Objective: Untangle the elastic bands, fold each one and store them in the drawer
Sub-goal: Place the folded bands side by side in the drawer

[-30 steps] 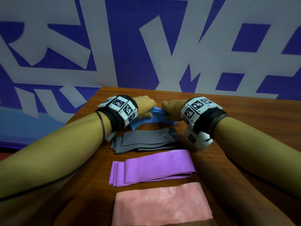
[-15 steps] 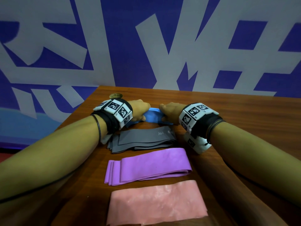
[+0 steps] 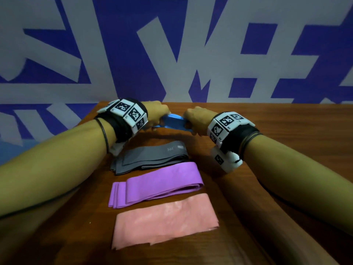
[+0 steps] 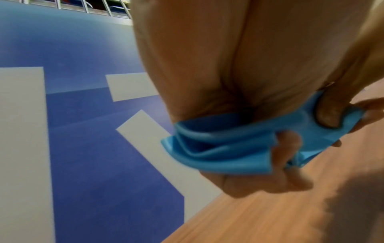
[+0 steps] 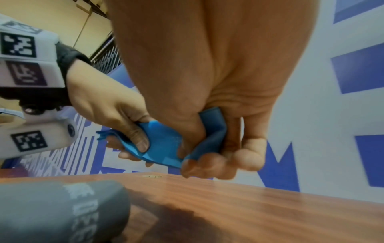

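A folded blue elastic band (image 3: 174, 122) is held just above the far part of the wooden table (image 3: 286, 131). My left hand (image 3: 157, 116) grips its left end (image 4: 224, 148), thumb on top. My right hand (image 3: 194, 119) pinches its right end (image 5: 166, 144), fingers curled around it. Nearer to me, three folded bands lie in a row on the table: grey (image 3: 152, 156), purple (image 3: 156, 183), then pink (image 3: 164, 219). The grey band (image 5: 51, 208) shows below my right wrist. No drawer is in view.
A blue and white patterned wall (image 3: 172, 54) stands right behind the table's far edge. The table's left edge (image 3: 89, 115) runs close to my left forearm. Bare wood lies to the right of the bands. A small round mark (image 5: 152, 176) sits on the table near the wall.
Both hands have lifted the blue band off the table, further from the grey band, and keep hold of its two ends.
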A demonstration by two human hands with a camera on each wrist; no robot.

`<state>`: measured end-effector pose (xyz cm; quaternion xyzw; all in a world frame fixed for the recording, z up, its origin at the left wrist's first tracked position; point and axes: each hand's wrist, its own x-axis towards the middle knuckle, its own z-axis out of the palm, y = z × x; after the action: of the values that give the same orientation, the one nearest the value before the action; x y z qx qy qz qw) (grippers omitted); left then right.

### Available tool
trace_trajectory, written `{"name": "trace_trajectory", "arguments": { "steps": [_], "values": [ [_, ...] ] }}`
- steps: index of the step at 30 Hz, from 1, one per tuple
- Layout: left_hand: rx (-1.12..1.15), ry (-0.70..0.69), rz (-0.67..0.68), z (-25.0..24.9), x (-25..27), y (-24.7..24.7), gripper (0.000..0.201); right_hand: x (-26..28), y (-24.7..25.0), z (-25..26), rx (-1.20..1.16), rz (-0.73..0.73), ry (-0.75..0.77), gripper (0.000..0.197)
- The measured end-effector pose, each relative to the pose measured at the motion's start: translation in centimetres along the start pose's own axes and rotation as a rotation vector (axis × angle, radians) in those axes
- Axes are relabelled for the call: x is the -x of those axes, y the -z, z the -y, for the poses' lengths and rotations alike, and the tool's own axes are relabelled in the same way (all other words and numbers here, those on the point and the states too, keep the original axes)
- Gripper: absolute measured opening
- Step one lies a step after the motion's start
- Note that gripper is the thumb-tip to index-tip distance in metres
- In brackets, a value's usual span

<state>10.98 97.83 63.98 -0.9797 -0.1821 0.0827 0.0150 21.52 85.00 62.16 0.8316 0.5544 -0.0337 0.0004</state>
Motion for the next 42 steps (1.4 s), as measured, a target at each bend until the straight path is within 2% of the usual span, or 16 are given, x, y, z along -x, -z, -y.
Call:
{"name": "trace_trajectory", "arguments": {
  "steps": [7, 11, 13, 15, 18, 21, 27, 35, 42],
  "values": [
    [-0.055, -0.227, 0.083, -6.3, -1.5, 1.9, 0.014, 5.1, 0.0, -4.7, -0.018, -0.008, -0.14, 0.014],
    [-0.086, -0.317, 0.08, -11.7, -2.3, 3.1, 0.015, 9.5, 0.3, -8.1, -0.057, -0.005, -0.232, 0.011],
    [-0.086, -0.357, 0.088, -14.7, -2.4, 3.6, 0.02, 12.1, 0.1, -9.9, -0.075, -0.02, -0.29, 0.028],
    [-0.09, -0.39, 0.092, -17.7, -2.4, 3.7, 0.024, 14.7, -0.2, -11.5, -0.095, -0.012, -0.329, 0.035],
    [-0.112, -0.437, 0.081, -21.0, -2.5, 3.5, 0.025, 17.9, -0.7, -13.2, -0.143, -0.038, -0.376, 0.03],
    [-0.103, -0.452, 0.068, -24.6, -2.8, 2.7, 0.021, 21.4, -1.6, -15.0, -0.203, -0.056, -0.408, 0.011],
    [-0.103, -0.552, 0.065, -31.8, -1.2, 1.8, 0.007, 28.3, -2.7, -18.2, -0.226, -0.062, -0.519, 0.015],
    [-0.087, -0.718, 0.042, -43.9, 1.2, 1.7, 0.009, 39.8, -3.5, -23.1, -0.252, -0.102, -0.734, 0.024],
    [-0.181, -0.799, 0.029, -54.1, 3.6, 0.0, 0.014, 49.2, -5.9, -26.1, -0.322, -0.124, -0.892, 0.016]
  ]
}}
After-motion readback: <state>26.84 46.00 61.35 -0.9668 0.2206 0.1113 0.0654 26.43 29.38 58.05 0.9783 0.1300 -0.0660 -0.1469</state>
